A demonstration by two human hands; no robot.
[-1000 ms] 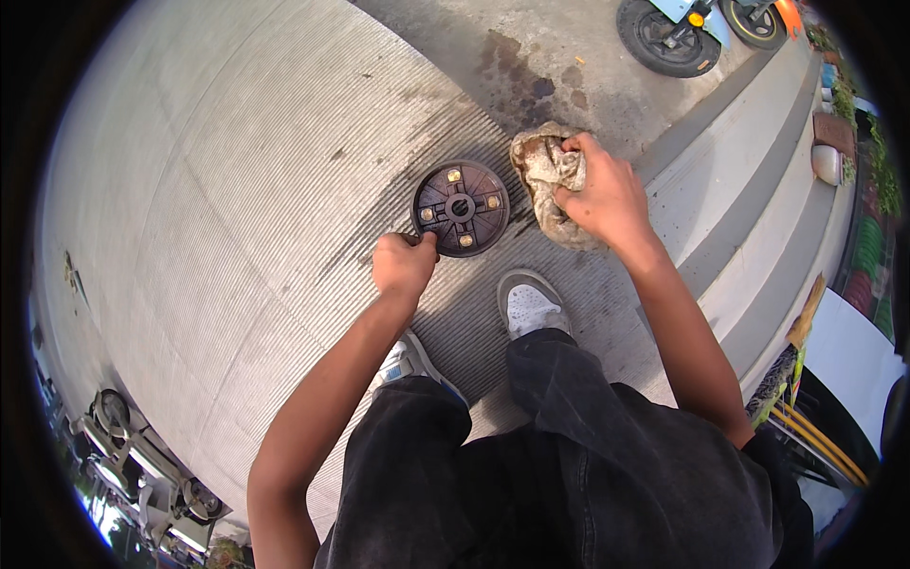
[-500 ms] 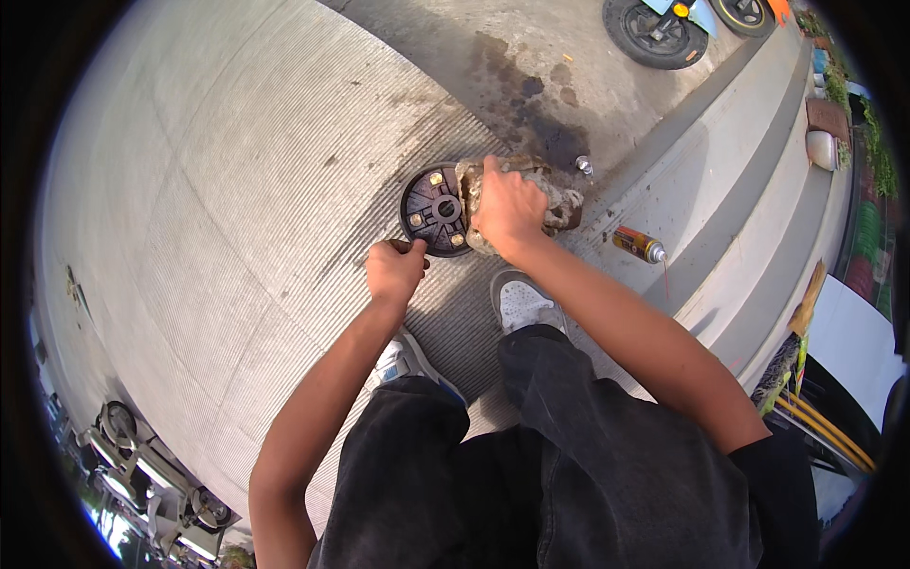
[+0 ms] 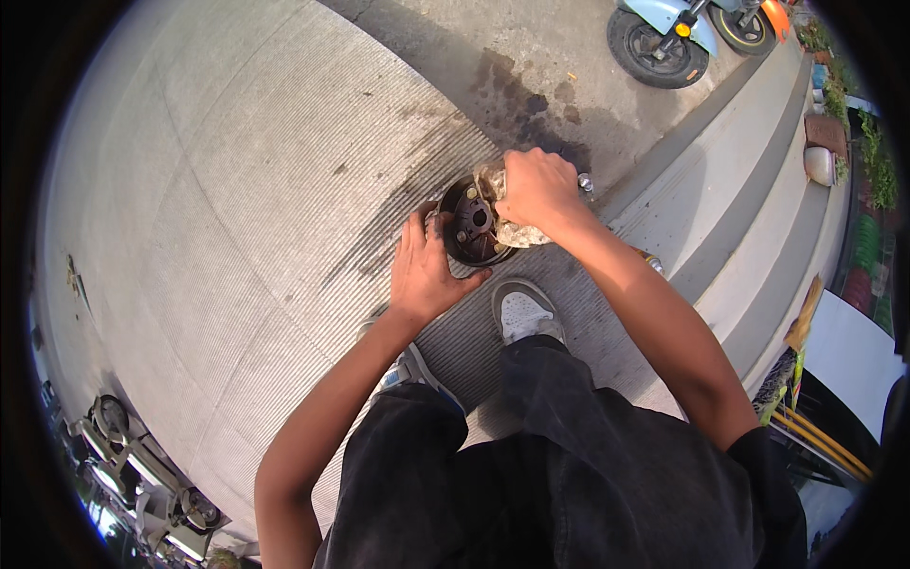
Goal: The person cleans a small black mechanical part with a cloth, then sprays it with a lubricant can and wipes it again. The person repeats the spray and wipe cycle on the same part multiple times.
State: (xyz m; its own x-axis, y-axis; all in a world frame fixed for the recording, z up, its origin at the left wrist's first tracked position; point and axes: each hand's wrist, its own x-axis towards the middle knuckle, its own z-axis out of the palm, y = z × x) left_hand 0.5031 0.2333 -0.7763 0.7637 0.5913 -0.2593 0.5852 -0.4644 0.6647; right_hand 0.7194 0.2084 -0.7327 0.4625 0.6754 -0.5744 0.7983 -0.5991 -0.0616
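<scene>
Dark drum point(image 3: 471, 233) over ribbed floor point(image 3: 284, 171), ahead of right shoe point(image 3: 526, 313). Left hand point(image 3: 428, 270) at rim, can't tell if grip's clamped. Right hand point(image 3: 542, 192) clamped on rag point(image 3: 521, 235), blocking drum's right. Right forearm point(image 3: 645, 299) mostly hides can point(image 3: 654, 263); scooter point(image 3: 654, 52) beyond.
</scene>
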